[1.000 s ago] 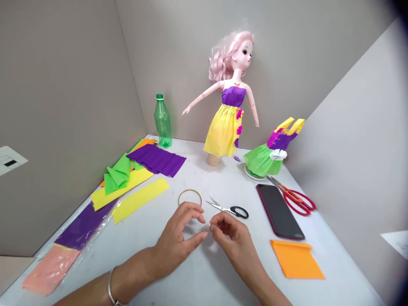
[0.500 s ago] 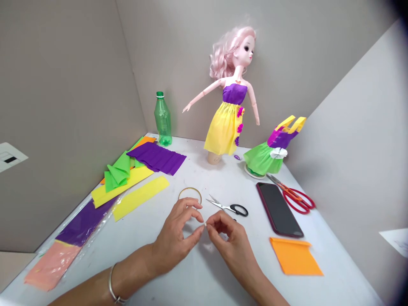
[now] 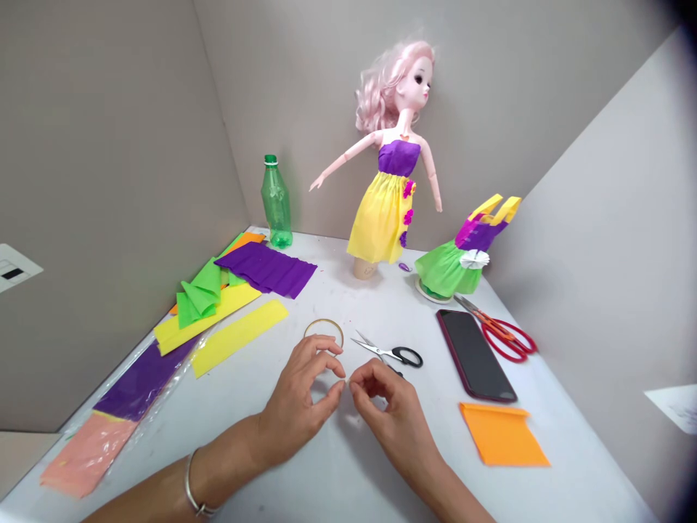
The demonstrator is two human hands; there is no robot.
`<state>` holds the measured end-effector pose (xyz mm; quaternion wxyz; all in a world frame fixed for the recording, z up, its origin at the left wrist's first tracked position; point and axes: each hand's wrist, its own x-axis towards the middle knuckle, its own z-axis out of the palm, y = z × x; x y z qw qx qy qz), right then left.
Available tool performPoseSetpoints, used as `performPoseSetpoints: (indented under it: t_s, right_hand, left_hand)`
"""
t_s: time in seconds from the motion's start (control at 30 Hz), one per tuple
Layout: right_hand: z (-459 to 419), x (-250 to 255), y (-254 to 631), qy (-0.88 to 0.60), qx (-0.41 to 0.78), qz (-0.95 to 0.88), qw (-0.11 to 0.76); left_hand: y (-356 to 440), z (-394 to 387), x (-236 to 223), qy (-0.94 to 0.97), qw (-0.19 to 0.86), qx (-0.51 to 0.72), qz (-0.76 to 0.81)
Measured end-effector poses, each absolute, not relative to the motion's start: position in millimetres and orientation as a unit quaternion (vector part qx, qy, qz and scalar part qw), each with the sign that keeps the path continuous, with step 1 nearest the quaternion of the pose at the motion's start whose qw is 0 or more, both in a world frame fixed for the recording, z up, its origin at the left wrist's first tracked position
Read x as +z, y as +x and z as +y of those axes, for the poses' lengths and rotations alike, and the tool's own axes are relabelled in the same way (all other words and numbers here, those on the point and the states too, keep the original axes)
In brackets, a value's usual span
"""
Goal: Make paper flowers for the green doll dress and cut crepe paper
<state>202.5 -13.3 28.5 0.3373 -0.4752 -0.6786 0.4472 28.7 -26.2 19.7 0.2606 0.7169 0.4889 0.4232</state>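
Over the middle of the table, my left hand [image 3: 298, 410] and my right hand [image 3: 393, 407] meet fingertip to fingertip. A tiny whitish piece [image 3: 347, 380] sits between them, too small to name. Thumb and forefinger of each hand pinch at it; the left hand's other fingers are loosely curved. Just behind my left fingers lies a thin gold ring-shaped bangle [image 3: 324, 320], partly covered by them. Small black-handled scissors [image 3: 388, 351] rest with blades parted beyond my right hand, which hides part of one handle.
A doll [image 3: 399, 156] in a purple and yellow dress stands at the back, a green bottle [image 3: 276, 203] to its left. Crepe paper sheets [image 3: 266, 269] lie left. At right are a small paper dress [image 3: 449, 269], red-handled scissors [image 3: 509, 338], a phone [image 3: 476, 356] and folded orange paper [image 3: 505, 436].
The view has shifted slightly. My hands keep almost the same pose, and the whitish piece between the fingertips shows less than before.
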Motion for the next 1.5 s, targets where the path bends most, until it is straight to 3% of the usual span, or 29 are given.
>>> performPoseSetpoints:
  t_s: [0.23, 0.67, 1.03, 1.5]
  right_hand:
    - [-11, 30, 203, -0.476, 0.474, -0.658, 0.339]
    - [0, 30, 210, -0.416, 0.715, -0.420, 0.373]
    - [-3, 30, 207, -0.413, 0.719, -0.415, 0.376]
    - [-1, 27, 209, -0.391, 0.738, -0.395, 0.382]
  left_hand:
    - [29, -25, 20, 0.685, 0.312, 0.420, 0.508]
    - [25, -17, 25, 0.513, 0.566, 0.437, 0.474]
    - [26, -14, 21, 0.384, 0.673, 0.468, 0.424]
    - [27, -14, 23, 0.347, 0.702, 0.475, 0.401]
